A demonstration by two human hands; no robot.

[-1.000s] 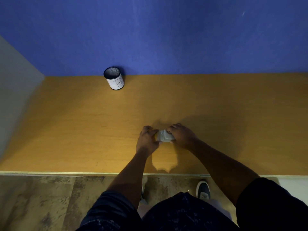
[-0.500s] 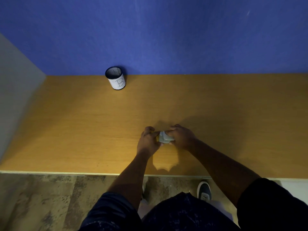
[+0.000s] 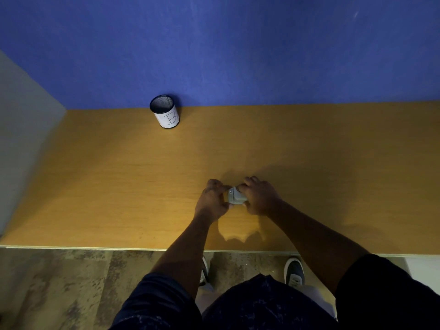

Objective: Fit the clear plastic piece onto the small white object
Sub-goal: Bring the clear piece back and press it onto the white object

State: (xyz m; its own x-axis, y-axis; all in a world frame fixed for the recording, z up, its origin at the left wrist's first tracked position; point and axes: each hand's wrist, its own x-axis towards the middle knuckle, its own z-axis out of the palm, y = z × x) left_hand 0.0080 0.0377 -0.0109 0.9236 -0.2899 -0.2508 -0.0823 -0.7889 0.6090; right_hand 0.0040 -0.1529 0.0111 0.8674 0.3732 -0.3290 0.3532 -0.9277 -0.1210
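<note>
Step in hand: the fitting itself, judging by both hands closed on one small pale piece.
Left hand [image 3: 212, 201]: fingers pinched on the small white object [image 3: 235, 196] from its left side.
Right hand [image 3: 259, 196]: curled around its right end; the clear plastic piece cannot be told apart there.
Where: just above the surface [image 3: 119, 186], near its front edge, middle-right.
Next move: likely a steady squeeze along one line, parts kept square.
Writing: a hand-drawn "B" on the mesh cup [image 3: 165, 111], far left by the wall.

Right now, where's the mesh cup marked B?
In the head view, the mesh cup stands upright at the table's far edge against the blue wall, left of and well beyond both hands.
</note>
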